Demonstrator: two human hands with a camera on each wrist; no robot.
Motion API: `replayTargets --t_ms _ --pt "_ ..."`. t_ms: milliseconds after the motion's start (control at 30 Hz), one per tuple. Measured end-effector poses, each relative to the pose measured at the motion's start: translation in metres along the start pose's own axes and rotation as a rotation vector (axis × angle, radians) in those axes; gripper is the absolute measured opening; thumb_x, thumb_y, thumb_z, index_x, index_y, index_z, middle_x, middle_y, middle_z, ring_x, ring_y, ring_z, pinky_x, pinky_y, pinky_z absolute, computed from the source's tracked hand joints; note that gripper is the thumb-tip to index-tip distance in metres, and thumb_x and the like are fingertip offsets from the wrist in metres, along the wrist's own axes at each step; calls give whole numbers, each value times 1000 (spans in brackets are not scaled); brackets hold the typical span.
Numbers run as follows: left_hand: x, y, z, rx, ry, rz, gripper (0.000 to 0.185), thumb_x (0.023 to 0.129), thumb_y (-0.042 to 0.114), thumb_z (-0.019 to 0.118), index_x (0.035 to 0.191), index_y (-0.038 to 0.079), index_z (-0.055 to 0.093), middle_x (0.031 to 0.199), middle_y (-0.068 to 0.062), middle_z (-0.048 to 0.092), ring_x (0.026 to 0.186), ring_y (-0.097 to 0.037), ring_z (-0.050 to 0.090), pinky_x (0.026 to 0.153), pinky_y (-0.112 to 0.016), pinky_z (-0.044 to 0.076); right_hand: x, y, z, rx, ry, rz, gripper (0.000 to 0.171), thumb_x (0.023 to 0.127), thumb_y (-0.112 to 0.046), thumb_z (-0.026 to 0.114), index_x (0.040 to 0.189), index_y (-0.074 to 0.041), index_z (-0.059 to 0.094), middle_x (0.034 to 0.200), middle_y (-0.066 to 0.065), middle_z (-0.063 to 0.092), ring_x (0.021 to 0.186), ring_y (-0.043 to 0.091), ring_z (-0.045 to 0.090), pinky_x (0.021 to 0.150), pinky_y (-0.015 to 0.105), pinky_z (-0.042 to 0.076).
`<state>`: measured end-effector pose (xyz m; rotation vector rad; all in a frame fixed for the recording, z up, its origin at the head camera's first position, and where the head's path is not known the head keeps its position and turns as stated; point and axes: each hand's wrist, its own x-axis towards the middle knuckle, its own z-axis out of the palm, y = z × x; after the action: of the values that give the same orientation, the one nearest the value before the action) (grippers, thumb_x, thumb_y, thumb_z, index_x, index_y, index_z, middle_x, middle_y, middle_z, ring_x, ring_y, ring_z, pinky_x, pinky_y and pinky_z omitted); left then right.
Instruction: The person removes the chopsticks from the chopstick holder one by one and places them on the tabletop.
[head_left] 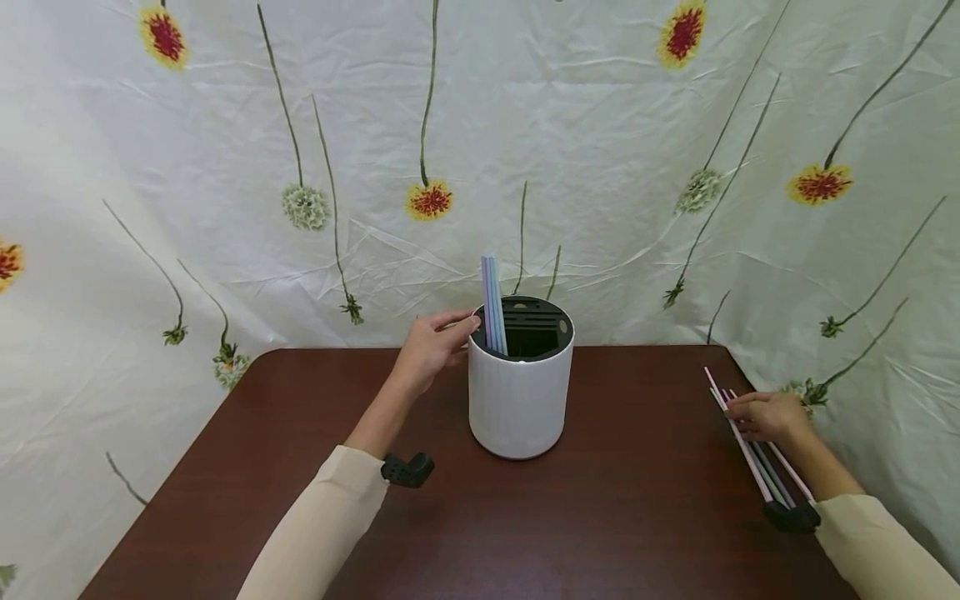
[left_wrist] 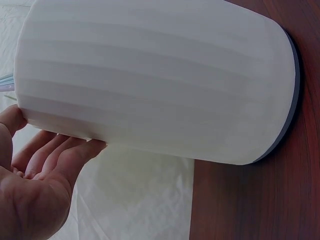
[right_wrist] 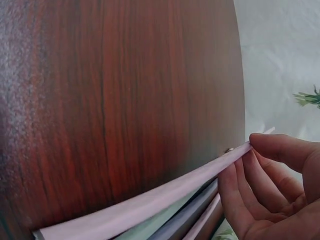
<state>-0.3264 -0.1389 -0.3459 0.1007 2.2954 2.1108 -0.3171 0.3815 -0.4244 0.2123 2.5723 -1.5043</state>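
Note:
A white cylindrical knife block (head_left: 517,408) with a black slotted top (head_left: 536,315) stands upright on the table. Several pastel blue and lilac chopsticks (head_left: 492,304) stick up from its left side. My left hand (head_left: 437,346) holds the block's upper left edge, thumb at the rim and fingers against the wall, as the left wrist view also shows. At the table's right edge, my right hand (head_left: 768,415) pinches a pink chopstick (right_wrist: 150,202) between thumb and fingers. Below it lie a green chopstick (right_wrist: 155,220), a grey-blue one (right_wrist: 187,216) and another pink one (right_wrist: 202,220).
The dark red-brown table (head_left: 637,475) ends at the back against a white floral cloth (head_left: 615,167), which also hangs along both sides. A black wrist camera (head_left: 407,471) sits at the left cuff, another (head_left: 792,517) at the right.

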Motion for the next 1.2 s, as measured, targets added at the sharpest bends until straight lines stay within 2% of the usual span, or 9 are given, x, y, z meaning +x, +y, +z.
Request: replayTargets --t_ms 167,467,700,867,1200 --pt "0 -1 -1 11 1 -1 47 97 34 71 138 12 65 137 -12 65 125 -26 64 101 -49 54 -1 3 3 -38 52 5 43 98 -8 61 125 25 55 93 12 77 79 13 71 70 34 63" --pt "0 -1 -1 18 -1 5 47 97 34 71 138 12 65 138 -12 65 124 -25 64 99 -47 55 0 8 6 -48 103 19 40 95 -9 65 118 23 62 84 1 74 71 4 65 65 29 62" --pt "0 0 -1 16 1 -3 46 97 33 71 137 11 66 137 -11 65 124 -26 64 101 -49 54 -1 10 6 -70 84 35 38 97 -11 63 118 20 64 89 3 75 72 4 66 67 30 62" --pt "0 0 -1 -3 -5 -8 46 97 31 70 138 10 65 139 -12 64 126 -27 63 104 -52 51 -2 11 7 -71 96 49 38 96 -12 64 117 19 64 86 -1 73 72 4 66 68 31 62" --pt "-2 1 -1 -17 -3 -8 45 98 29 70 138 9 65 138 -13 64 125 -26 63 105 -54 50 -4 13 3 -93 72 26 40 96 -12 65 117 21 63 86 1 74 73 6 66 69 33 62"
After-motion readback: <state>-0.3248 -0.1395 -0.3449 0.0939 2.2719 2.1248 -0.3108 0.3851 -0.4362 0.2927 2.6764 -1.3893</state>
